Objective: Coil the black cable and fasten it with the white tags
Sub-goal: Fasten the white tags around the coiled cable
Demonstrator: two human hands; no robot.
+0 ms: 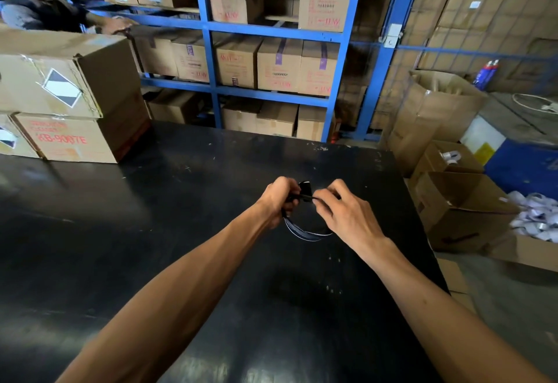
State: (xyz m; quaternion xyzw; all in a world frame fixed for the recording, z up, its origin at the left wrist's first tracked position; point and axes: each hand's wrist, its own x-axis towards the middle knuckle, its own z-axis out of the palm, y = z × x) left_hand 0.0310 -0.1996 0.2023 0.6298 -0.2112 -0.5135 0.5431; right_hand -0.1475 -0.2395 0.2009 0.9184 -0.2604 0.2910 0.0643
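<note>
Over the middle of the black table both my hands hold a black cable. Its loops hang down between the hands as a small coil. My left hand is closed around the coil's left side. My right hand pinches the cable's top strand beside a black plug that sticks up between the hands. No white tag shows on the cable or in either hand.
Stacked cardboard boxes stand on the table's far left, with another person behind them. Blue shelving full of boxes runs along the back. Right of the table are open boxes; one box holds several white pieces.
</note>
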